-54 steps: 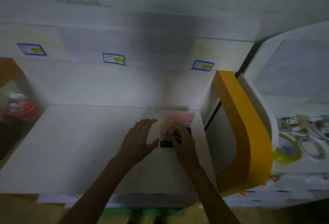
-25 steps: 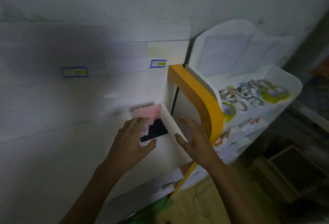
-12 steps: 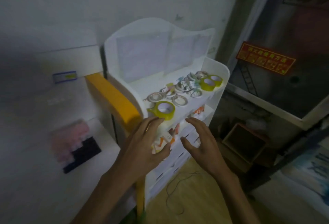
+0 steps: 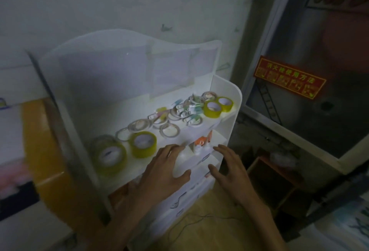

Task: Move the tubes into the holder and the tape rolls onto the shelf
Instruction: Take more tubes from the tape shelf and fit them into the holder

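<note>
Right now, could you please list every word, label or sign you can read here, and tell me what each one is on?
"消火栓使用方法": yellow characters, slightly blurred, on the red sign stuck to the metal door.
Pictograms under that line: too small to read.
Small labels on the white drawer fronts of the shelf unit: blurred, unreadable.
Tape rolls: no legible print.

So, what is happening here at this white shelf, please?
A person reaches with both bare hands toward a white shelf unit. The left hand and the right hand are open and hold nothing, in front of its lower tiers. On the top shelf lie yellow tape rolls, thin clear rolls and small tubes, mixed together. Nothing is picked up yet.
</note>
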`<state>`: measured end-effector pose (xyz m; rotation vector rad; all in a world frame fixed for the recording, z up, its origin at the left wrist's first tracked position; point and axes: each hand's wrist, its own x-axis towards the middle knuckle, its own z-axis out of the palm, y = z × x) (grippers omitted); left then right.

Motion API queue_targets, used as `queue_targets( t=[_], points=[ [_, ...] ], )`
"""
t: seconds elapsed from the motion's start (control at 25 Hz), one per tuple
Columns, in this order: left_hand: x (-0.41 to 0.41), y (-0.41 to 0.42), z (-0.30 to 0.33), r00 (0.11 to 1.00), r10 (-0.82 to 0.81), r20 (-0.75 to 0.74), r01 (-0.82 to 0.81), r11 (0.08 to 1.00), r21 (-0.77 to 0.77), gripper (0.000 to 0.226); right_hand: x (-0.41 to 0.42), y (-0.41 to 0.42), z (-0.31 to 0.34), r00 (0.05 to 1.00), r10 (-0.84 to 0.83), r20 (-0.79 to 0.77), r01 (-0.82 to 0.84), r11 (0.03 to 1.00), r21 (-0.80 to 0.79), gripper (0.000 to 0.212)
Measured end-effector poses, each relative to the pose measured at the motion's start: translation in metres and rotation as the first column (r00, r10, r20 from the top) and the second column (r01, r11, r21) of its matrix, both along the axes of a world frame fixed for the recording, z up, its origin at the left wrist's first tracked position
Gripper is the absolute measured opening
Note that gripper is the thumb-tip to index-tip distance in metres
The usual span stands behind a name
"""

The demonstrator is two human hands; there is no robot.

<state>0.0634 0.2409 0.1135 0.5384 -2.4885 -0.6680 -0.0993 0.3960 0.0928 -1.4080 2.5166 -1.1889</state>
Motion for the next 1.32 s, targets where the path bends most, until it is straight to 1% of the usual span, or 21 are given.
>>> queue_targets(
  t=[0.08, 0.16, 0.24, 0.36, 0.48, 0.56, 0.64, 0.72, 0.76, 0.84, 0.92, 0.96, 1.08, 1.16, 1.2, 1.24, 1.28, 1.32],
  points=[
    [-0.027, -0.004, 0.0, 1.0, 0.011, -0.024, -0.011, 1.0, -0.021, 0.06, -0.03, -0.006, -0.004, 1.0, 0.01, 0.016, -0.01, 1.0, 0.004, 0.052],
    [-0.056, -0.014, -0.003, 1.0, 0.021, 0.002, -0.021, 1.0, -0.021, 0.062, -0.061, -0.016, -0.011, 0.999, 0.029, 0.03, -0.03, 0.999, 0.013, 0.053],
    [-0.087, -0.031, -0.017, 0.998, 0.043, 0.04, -0.043, 0.999, -0.009, 0.072, -0.092, -0.031, -0.019, 0.998, 0.05, 0.045, -0.051, 0.998, 0.034, 0.054],
    [-0.139, -0.063, -0.041, 0.996, 0.063, 0.068, -0.068, 0.996, 0.066, 0.087, -0.146, -0.061, -0.03, 0.996, 0.07, 0.06, -0.072, 0.996, 0.044, 0.053],
    [-0.185, -0.096, -0.048, 0.991, 0.133, 0.031, -0.134, 0.99, 0.038, 0.077, -0.198, -0.099, -0.03, 0.989, 0.136, 0.065, -0.139, 0.989, 0.048, 0.049],
    [-0.214, -0.118, -0.047, 0.989, 0.151, 0.006, -0.151, 0.988, 0.039, 0.069, -0.231, -0.126, -0.028, 0.981, 0.185, 0.056, -0.187, 0.982, 0.039, 0.047],
    [-0.236, -0.142, -0.05, 0.984, 0.173, -0.047, -0.174, 0.984, -0.024, 0.058, -0.255, -0.152, -0.027, 0.981, 0.189, 0.049, -0.191, 0.981, 0.044, 0.052],
    [-0.249, -0.157, -0.049, 0.976, 0.206, -0.075, -0.208, 0.978, -0.022, 0.055, -0.273, -0.176, -0.03, 0.98, 0.197, 0.023, -0.198, 0.979, 0.038, 0.055],
    [-0.254, -0.164, -0.049, 0.97, 0.222, -0.094, -0.225, 0.974, -0.024, 0.055, -0.283, -0.188, -0.033, 0.975, 0.22, 0.011, -0.221, 0.975, 0.03, 0.053],
    [-0.257, -0.175, -0.051, 0.963, 0.246, -0.113, -0.251, 0.968, -0.025, 0.055, -0.302, -0.215, -0.033, 0.956, 0.294, 0.003, -0.293, 0.952, 0.085, 0.046],
    [-0.26, -0.187, -0.053, 0.951, 0.303, -0.063, -0.303, 0.953, 0.01, 0.053, -0.317, -0.242, -0.035, 0.939, 0.338, 0.066, -0.344, 0.918, 0.196, 0.044],
    [-0.261, -0.192, -0.055, 0.94, 0.34, -0.029, -0.34, 0.941, 0.004, 0.053, -0.324, -0.256, -0.037, 0.928, 0.36, 0.093, -0.372, 0.9, 0.228, 0.045],
    [-0.263, -0.199, -0.068, 0.901, 0.433, 0.025, -0.431, 0.901, -0.048, 0.053, -0.337, -0.287, -0.047, 0.884, 0.44, 0.159, -0.467, 0.855, 0.227, 0.048],
    [-0.265, -0.198, -0.073, 0.86, 0.509, 0.034, -0.508, 0.861, -0.025, 0.053, -0.348, -0.301, -0.05, 0.861, 0.468, 0.2, -0.507, 0.826, 0.246, 0.05],
    [-0.266, -0.196, -0.074, 0.839, 0.542, 0.038, -0.542, 0.84, -0.01, 0.052, -0.353, -0.307, -0.048, 0.856, 0.481, 0.191, -0.517, 0.819, 0.251, 0.05],
    [-0.266, -0.193, -0.076, 0.825, 0.564, 0.046, -0.564, 0.826, -0.004, 0.053, -0.353, -0.317, -0.051, 0.838, 0.511, 0.193, -0.545, 0.805, 0.236, 0.047],
    [-0.267, -0.191, -0.079, 0.809, 0.585, 0.055, -0.585, 0.811, -0.011, 0.054, -0.353, -0.325, -0.053, 0.757, 0.616, 0.217, -0.652, 0.732, 0.196, 0.042],
    [-0.266, -0.189, -0.082, 0.79, 0.61, 0.067, -0.61, 0.792, -0.015, 0.055, -0.354, -0.332, -0.057, 0.575, 0.783, 0.238, -0.818, 0.554, 0.153, 0.039]
  ],
)
